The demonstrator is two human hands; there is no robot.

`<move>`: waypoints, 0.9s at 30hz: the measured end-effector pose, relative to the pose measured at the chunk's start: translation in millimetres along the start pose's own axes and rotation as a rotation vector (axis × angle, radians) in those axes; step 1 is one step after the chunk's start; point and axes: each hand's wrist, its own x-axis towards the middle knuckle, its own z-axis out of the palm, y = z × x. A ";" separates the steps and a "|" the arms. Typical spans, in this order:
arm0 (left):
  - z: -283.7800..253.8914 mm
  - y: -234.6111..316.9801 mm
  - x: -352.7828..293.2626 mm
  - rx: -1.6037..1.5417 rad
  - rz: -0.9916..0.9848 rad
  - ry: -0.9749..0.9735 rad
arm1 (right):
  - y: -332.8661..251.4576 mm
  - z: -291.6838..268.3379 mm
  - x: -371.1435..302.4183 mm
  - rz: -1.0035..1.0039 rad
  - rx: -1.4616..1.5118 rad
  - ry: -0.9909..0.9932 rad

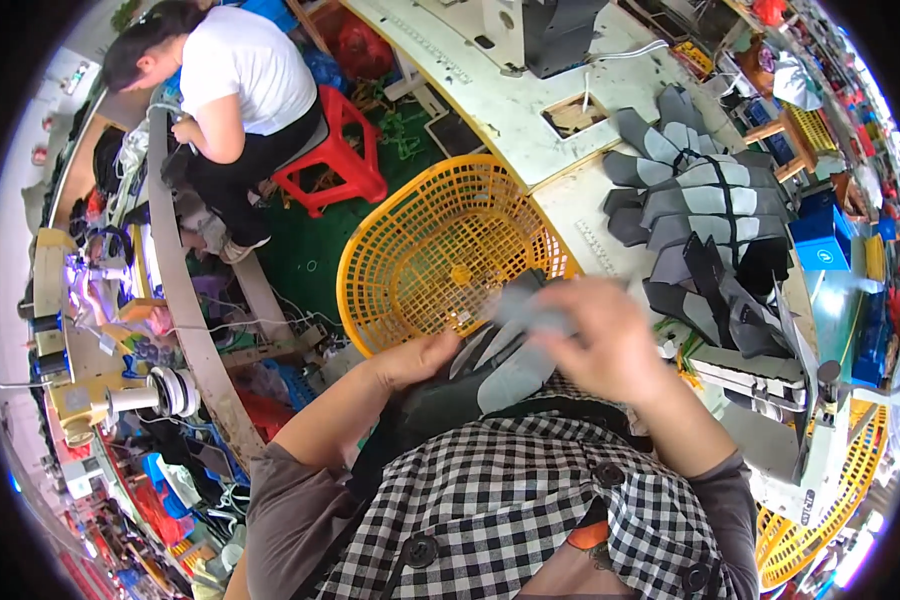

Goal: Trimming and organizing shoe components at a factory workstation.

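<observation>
Over my lap lies a bunch of flat grey and black pieces (515,380), looking like shoe-upper parts. My left hand (418,362) is closed on their left edge, thumb on top and the other fingers hidden beneath. Above them my right hand (605,340) is smeared by motion, its fingers bent round a small grey piece (522,305) that is blurred too. Just beyond both hands stands a yellow plastic basket (355,270) with a lattice wall. Tied bundles of similar grey and black pieces (705,190) lie on the table to the right.
A white worktable (440,40) with a sewing machine runs along the far right. Another person (245,75) sits on a red stool (335,150) at far left. A sewing machine (120,400) stands at left. A second yellow basket (860,470) is at lower right, near a blue box (820,240).
</observation>
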 end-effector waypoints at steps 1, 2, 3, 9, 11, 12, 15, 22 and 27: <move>-2.8 2.9 4.5 0.150 -0.026 -0.093 | 4.6 -14.2 -10.1 0.288 -0.087 0.122; -1.4 6.8 4.0 0.156 -0.019 -0.085 | 10.4 -19.5 -10.0 0.530 0.481 0.355; 1.5 17.7 6.7 0.104 0.020 -0.013 | 12.8 -36.8 -11.6 0.703 0.894 0.490; 21.6 63.4 33.7 0.008 0.352 0.393 | 40.5 -2.5 -51.8 0.969 1.507 0.444; 33.1 82.5 41.0 0.237 0.484 0.451 | 36.5 20.2 -43.5 0.912 1.517 0.464; 41.3 94.3 40.5 0.461 0.602 0.519 | 34.7 26.1 -41.4 0.898 1.499 0.517; 71.7 119.3 28.1 0.683 0.659 0.600 | 52.5 19.6 -52.5 0.844 1.676 0.343; 73.9 118.8 36.6 0.555 0.744 0.808 | 44.5 15.2 -70.5 0.732 1.531 0.364; 61.5 111.7 43.8 0.017 0.838 0.743 | 52.5 15.8 -74.0 0.713 1.669 0.381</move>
